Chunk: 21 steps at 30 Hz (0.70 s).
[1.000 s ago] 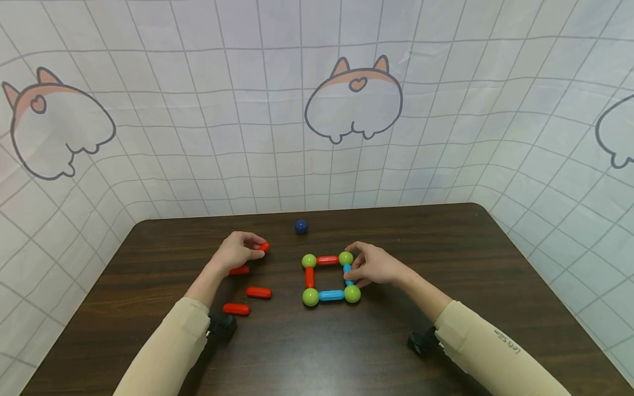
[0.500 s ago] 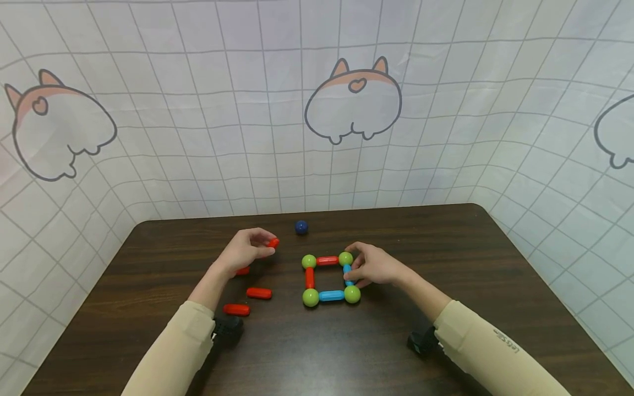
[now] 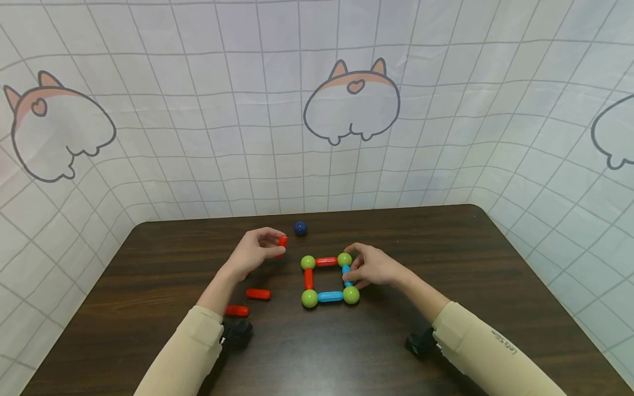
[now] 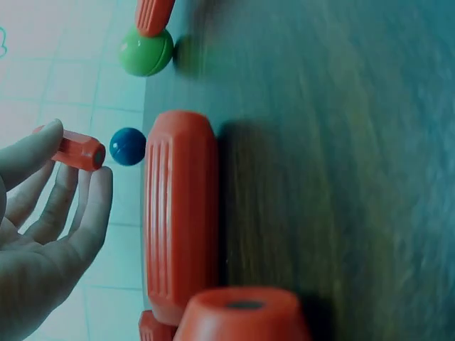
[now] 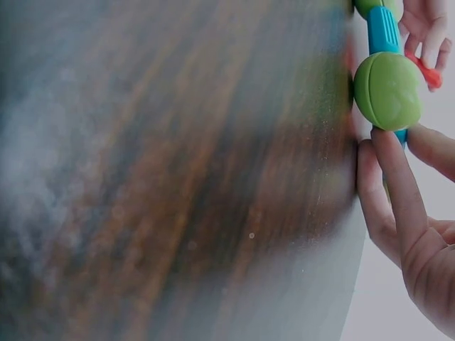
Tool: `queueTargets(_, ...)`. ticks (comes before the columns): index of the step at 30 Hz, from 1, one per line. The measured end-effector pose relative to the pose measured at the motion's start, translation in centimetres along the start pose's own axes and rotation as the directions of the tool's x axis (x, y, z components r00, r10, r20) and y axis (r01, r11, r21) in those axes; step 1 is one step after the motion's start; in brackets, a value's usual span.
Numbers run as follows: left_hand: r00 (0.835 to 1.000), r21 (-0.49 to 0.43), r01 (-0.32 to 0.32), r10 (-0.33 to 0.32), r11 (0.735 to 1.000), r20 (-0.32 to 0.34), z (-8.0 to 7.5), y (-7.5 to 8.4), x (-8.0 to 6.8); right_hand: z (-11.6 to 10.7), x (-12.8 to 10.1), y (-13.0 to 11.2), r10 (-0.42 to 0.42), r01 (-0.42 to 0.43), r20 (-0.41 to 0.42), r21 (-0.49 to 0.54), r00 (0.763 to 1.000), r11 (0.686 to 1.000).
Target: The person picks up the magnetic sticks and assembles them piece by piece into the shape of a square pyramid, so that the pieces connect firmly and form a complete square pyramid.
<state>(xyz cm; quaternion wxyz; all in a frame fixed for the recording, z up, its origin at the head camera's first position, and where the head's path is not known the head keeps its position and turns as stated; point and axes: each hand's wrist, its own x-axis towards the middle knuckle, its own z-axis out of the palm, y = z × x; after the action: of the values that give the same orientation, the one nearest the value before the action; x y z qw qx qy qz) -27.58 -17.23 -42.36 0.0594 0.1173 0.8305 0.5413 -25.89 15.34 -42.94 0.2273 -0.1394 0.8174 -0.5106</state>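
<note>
Between its thumb and fingertips my left hand pinches a red magnetic rod, held above the table and tipped upright in the head view. The left wrist view shows the dark round end of this red rod. A square frame lies flat to the right, with a green ball at each corner. Two of its sides are red rods, and the front and right sides are blue. My right hand grips the right-side blue rod, partly hidden by the fingers. One green ball sits right at those fingertips.
Loose red rods lie on the dark wooden table, among them one red rod left of the frame and another red rod beside the left forearm. A dark blue ball rests near the back edge. Behind hangs a white gridded curtain.
My left hand has moved right, towards the square frame, with the red rod, which has turned from lying sideways to upright. My right hand has stayed in place at the frame.
</note>
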Motion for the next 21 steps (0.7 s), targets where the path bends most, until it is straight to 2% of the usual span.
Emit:
queueTargets(4,1.0,-0.025,-0.011,0.011,1.0,0.002,0.5,0.4,-0.1,0.1,0.1,-0.1,0.001,-0.001,-0.003,-0.006,1.0,1.0)
queueTargets(12,0.999,-0.053,0.0,0.002,0.999,0.035,1.4,2.8,-0.9,0.4,0.2,-0.3,0.003,-0.003,-0.005,-0.003,1.0,1.0)
queueTargets(21,0.999,-0.093,-0.02,0.022,0.995,0.027,2.7,1.0,0.3,0.5,0.3,-0.4,0.003,-0.003,-0.004,0.0,1.0,1.0)
